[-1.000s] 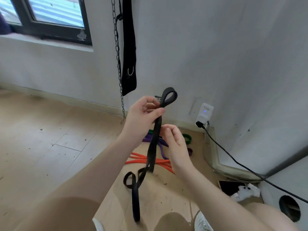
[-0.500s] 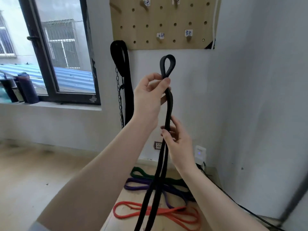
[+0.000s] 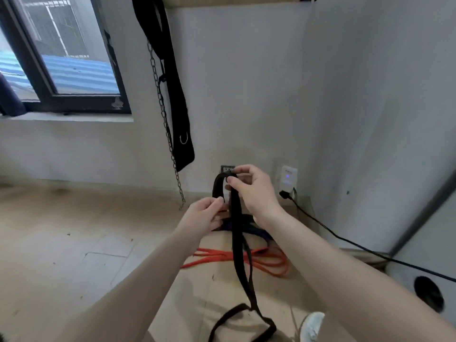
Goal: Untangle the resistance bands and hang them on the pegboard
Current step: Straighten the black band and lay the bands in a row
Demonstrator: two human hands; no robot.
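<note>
Since half a second ago both hands dropped from pegboard height to near the floor: my right hand [image 3: 254,191] now pinches the top loop of the black band [image 3: 238,243], my left hand [image 3: 206,215] pinches its other strand just beside. Probably still untangling; next I'd need to straighten it and raise it to a peg. Counted: one black band held, one orange band [image 3: 271,261] and one purple band [image 3: 256,230] on the floor.
</note>
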